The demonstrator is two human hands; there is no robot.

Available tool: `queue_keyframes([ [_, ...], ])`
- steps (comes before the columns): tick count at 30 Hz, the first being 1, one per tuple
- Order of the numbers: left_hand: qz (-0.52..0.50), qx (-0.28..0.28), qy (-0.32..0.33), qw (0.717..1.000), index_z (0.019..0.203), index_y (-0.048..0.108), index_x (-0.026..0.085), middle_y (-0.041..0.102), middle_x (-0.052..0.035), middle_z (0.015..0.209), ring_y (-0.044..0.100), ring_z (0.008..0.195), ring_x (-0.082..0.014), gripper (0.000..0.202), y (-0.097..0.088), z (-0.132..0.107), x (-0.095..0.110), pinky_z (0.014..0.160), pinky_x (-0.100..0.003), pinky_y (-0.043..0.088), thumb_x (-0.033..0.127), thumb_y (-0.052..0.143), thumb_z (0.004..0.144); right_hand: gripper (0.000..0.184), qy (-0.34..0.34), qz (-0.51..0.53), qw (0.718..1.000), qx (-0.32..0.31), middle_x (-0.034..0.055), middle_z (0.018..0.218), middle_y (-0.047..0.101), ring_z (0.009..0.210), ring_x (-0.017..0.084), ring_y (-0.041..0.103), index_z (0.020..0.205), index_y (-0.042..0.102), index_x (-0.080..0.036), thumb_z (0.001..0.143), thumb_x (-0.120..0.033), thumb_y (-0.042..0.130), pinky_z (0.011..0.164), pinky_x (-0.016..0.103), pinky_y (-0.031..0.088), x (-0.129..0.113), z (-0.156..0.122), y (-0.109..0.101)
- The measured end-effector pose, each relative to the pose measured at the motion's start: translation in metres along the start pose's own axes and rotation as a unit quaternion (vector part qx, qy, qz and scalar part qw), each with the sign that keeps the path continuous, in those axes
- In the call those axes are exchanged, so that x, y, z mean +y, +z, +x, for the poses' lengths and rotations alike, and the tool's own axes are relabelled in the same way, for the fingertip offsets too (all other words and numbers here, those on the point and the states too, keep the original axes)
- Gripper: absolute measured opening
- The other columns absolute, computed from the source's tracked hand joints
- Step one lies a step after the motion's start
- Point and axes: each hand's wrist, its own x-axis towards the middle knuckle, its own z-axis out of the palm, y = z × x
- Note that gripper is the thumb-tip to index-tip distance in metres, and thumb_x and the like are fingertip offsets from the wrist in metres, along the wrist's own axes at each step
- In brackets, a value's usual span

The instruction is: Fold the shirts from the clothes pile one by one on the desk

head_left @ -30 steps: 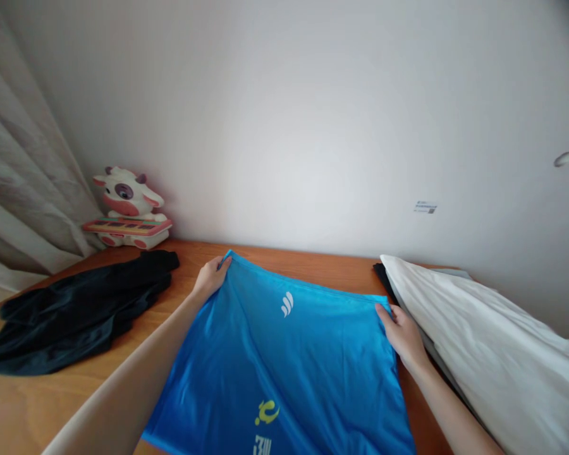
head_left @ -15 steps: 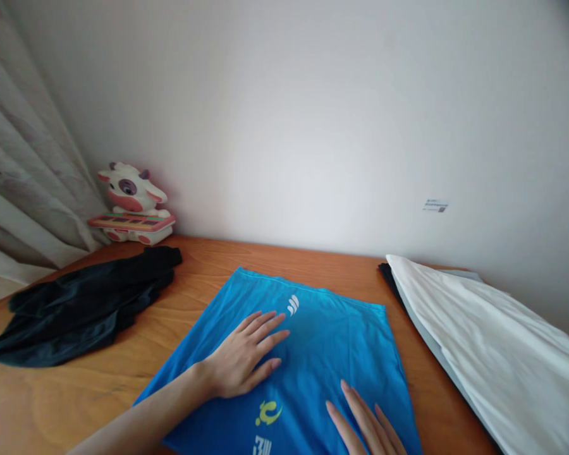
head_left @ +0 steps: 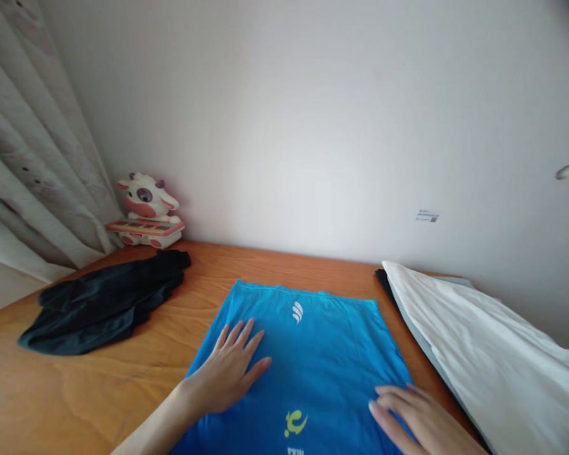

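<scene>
A bright blue garment [head_left: 322, 341] with a white logo and a yellow print lies flat on the wooden table [head_left: 76, 392]. My left hand [head_left: 230, 370] rests palm down on the garment's left part, fingers stretched out and spread. My right hand [head_left: 417, 423] lies on the garment's right lower edge with its fingers extended and pointing left. Neither hand holds anything.
A crumpled black garment [head_left: 104, 303] lies on the table's left part. A cow-shaped toy with a small keyboard [head_left: 146, 208] stands in the back left corner by the curtain [head_left: 33, 183]. White cloth [head_left: 493, 360] over something dark lies at the right.
Both hands let go of the blue garment's far corners and moved back toward me. They now lie flat on the cloth. The right hand has slid to the right edge.
</scene>
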Motion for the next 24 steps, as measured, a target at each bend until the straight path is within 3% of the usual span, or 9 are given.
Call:
queue_keyframes([
  [1,-0.005,0.007,-0.013,1.000,0.153,0.043,0.029,0.038,-0.0137,0.161,0.032,0.149,-0.0394,0.059,-0.001,0.010,0.005,0.118,-0.066,0.030,0.057,0.042,0.100,0.029,0.041,0.016,0.998,0.035,-0.0051,0.117,0.076,0.110,0.026,0.072,0.119,0.071,-0.044,0.095,-0.048,0.056,0.096,0.038,0.057,-0.005,0.017,-0.001],
  [3,-0.018,0.033,-0.035,0.999,0.151,0.046,0.022,0.035,-0.0173,0.162,0.030,0.150,-0.0408,0.059,0.000,0.040,0.018,0.118,-0.065,0.030,0.054,0.038,0.101,0.039,0.082,0.016,0.995,0.060,-0.0002,0.134,0.068,0.124,0.026,0.063,0.129,0.066,-0.035,0.103,-0.046,0.040,0.105,0.042,0.052,-0.014,0.065,0.007],
  [5,-0.028,0.046,-0.045,0.998,0.149,0.047,0.014,0.034,-0.0221,0.162,0.028,0.150,-0.0408,0.057,0.007,0.077,0.032,0.116,-0.063,0.033,0.046,0.033,0.103,0.045,0.122,0.017,0.990,0.071,0.0074,0.143,0.061,0.135,0.027,0.054,0.135,0.062,-0.025,0.104,-0.045,0.035,0.112,0.046,0.045,-0.022,0.121,0.025],
  [7,-0.022,0.047,-0.043,0.998,0.150,0.045,0.013,0.035,-0.0221,0.161,0.026,0.151,-0.0392,0.054,0.018,0.109,0.044,0.116,-0.061,0.033,0.036,0.034,0.103,0.048,0.143,-0.006,0.988,0.061,0.0139,0.150,0.054,0.143,0.028,0.045,0.138,0.058,-0.016,0.103,-0.039,0.035,0.116,0.047,0.039,-0.025,0.170,0.048],
  [10,0.011,0.025,-0.075,0.997,0.151,0.043,0.010,0.036,-0.0218,0.161,0.030,0.151,-0.0357,0.053,0.037,0.136,0.049,0.119,-0.055,0.032,0.026,0.034,0.101,0.050,0.203,-0.021,0.978,0.044,0.0181,0.153,0.049,0.145,0.027,0.042,0.143,0.053,-0.010,0.103,-0.028,0.030,0.118,0.047,0.034,-0.019,0.209,0.079],
  [13,0.036,0.027,-0.125,0.991,0.149,0.046,0.005,0.039,-0.0214,0.159,0.034,0.150,-0.0330,0.055,0.048,0.138,0.037,0.122,-0.052,0.029,0.032,0.033,0.103,0.053,0.223,-0.043,0.973,0.036,0.0175,0.157,0.043,0.149,0.030,0.034,0.146,0.051,-0.011,0.103,-0.036,0.033,0.122,0.052,0.023,-0.006,0.209,0.095],
  [15,0.044,0.037,-0.117,0.992,0.149,0.046,0.008,0.040,-0.0176,0.159,0.034,0.150,-0.0312,0.057,0.048,0.132,0.024,0.123,-0.052,0.026,0.039,0.035,0.103,0.057,0.225,-0.071,0.972,0.020,0.0143,0.161,0.036,0.152,0.029,0.028,0.151,0.047,-0.016,0.103,-0.044,0.034,0.124,0.053,0.017,0.005,0.199,0.095],
  [24,0.079,0.021,-0.157,0.984,0.151,0.046,0.012,0.039,-0.0148,0.160,0.032,0.150,-0.0316,0.058,0.032,0.109,-0.059,0.123,-0.054,0.025,0.044,0.035,0.103,0.069,0.345,-0.148,0.926,-0.045,0.0109,0.167,0.020,0.155,0.025,0.016,0.159,0.026,-0.012,0.103,-0.053,0.023,0.125,0.052,0.012,0.080,0.151,0.063],
])
